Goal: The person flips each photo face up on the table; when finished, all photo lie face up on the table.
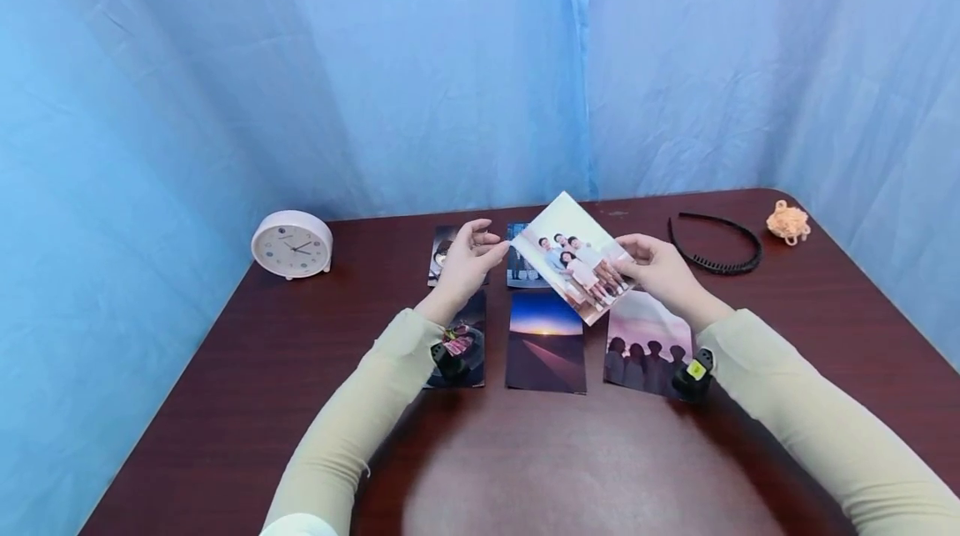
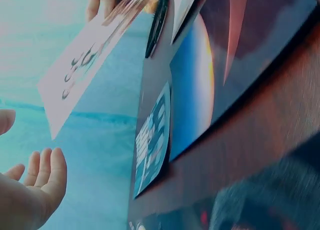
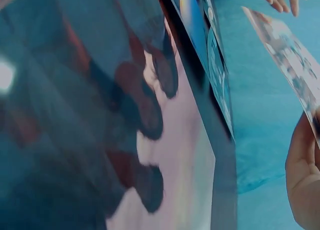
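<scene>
My right hand (image 1: 658, 268) pinches a family photo print (image 1: 573, 257) by its right edge, holding it tilted above the table. Four people stand against a pale background in that print. Near its opposite corner is my left hand (image 1: 471, 259), fingers loosely bent; the left wrist view shows a gap between the fingertips (image 2: 57, 160) and the print (image 2: 75, 75). Below lie a sunset road photo (image 1: 546, 343), a silhouettes photo (image 1: 648, 336) and a dark food photo (image 1: 472, 353). Behind them are a bluish photo (image 1: 519, 265), partly hidden by the held print, and another dark photo (image 1: 442, 248).
A white round clock (image 1: 292, 244) stands at the table's back left. Toward the back right lie a black toothed headband (image 1: 716, 265) and a small peach-coloured knitted or fuzzy item (image 1: 787, 222). Blue curtains (image 1: 450, 77) hang behind the dark red-brown table (image 1: 262, 403).
</scene>
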`<action>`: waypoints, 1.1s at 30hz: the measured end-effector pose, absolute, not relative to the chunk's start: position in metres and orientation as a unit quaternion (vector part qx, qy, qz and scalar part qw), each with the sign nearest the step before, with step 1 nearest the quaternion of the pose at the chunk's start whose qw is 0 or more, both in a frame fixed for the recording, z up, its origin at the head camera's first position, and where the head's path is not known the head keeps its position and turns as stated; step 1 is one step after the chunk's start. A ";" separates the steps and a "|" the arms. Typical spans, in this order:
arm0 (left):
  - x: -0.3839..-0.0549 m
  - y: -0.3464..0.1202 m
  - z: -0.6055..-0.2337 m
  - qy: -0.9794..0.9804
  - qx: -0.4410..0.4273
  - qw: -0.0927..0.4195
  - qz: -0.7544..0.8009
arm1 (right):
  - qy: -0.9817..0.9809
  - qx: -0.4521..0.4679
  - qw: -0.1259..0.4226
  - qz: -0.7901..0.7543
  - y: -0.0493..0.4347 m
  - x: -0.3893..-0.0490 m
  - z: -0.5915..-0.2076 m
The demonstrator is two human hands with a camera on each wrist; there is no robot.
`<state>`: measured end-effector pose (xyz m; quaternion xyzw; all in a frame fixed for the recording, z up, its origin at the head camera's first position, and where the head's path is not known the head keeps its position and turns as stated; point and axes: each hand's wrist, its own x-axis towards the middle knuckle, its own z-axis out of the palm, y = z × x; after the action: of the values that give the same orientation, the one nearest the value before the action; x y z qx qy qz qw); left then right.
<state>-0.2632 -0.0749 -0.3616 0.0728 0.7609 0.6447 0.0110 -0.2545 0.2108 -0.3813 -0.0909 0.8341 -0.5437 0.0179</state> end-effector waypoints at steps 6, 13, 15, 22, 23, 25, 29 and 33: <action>-0.255 -0.056 -0.369 0.743 0.080 0.045 0.663 | 0.788 -0.059 -0.017 -0.613 0.204 -0.255 -0.384; -0.248 -0.025 -0.374 0.728 0.056 0.061 0.681 | 0.748 -0.014 -0.060 -0.661 0.192 -0.256 -0.389; -0.248 -0.017 -0.376 0.723 0.047 0.067 0.686 | 0.736 -0.002 -0.066 -0.673 0.189 -0.256 -0.391; -0.248 0.002 -0.382 0.728 0.040 0.062 0.682 | 0.714 0.017 -0.072 -0.696 0.183 -0.256 -0.392; -0.248 0.003 -0.383 0.728 0.042 0.059 0.681 | 0.712 0.017 -0.073 -0.698 0.183 -0.256 -0.392; -0.248 0.005 -0.383 0.728 0.045 0.052 0.682 | 0.710 0.014 -0.075 -0.700 0.183 -0.256 -0.393; -0.249 0.006 -0.384 0.745 0.053 0.039 0.664 | 0.720 0.001 -0.074 -0.690 0.187 -0.255 -0.393; -0.252 0.004 -0.383 0.760 0.057 0.028 0.646 | 0.738 -0.009 -0.054 -0.673 0.194 -0.254 -0.391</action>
<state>-0.2519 0.0043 -0.3830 0.0571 0.7603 0.6464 0.0278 -0.2540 0.1942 -0.3910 -0.0088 0.7380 -0.6726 -0.0535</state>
